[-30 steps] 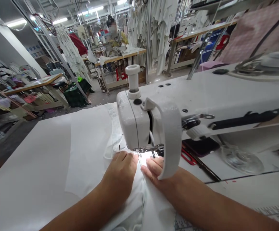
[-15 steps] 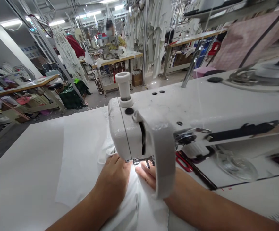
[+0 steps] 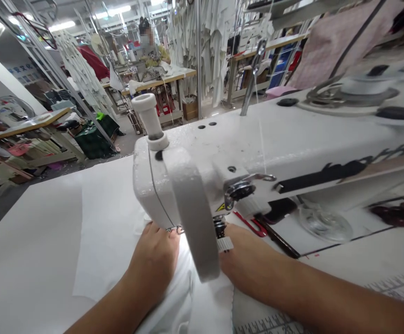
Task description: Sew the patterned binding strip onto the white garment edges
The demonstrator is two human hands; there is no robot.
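Note:
A white industrial sewing machine head (image 3: 188, 181) fills the middle of the view, with a curved white guard (image 3: 191, 213) hanging down from it. My left hand (image 3: 155, 260) lies flat on white fabric (image 3: 167, 306) just left of the needle area. My right hand (image 3: 247, 255) rests on the same fabric to the right of the metal presser foot (image 3: 219, 227). Its fingertips are hidden behind the guard. The needle and stitching point are hidden too.
Red-handled scissors (image 3: 249, 223), a dark phone (image 3: 275, 211) and a clear plastic disc (image 3: 323, 222) lie on the white sewing table (image 3: 31, 232), right of the machine. A ruler scale (image 3: 400, 287) is marked along its front. A co-worker (image 3: 146, 41) sits at a distant machine among hanging garments.
The view has swung, shifting the machine head left and tilting it. Both hands stay on the fabric, and the guard now covers more of my right hand.

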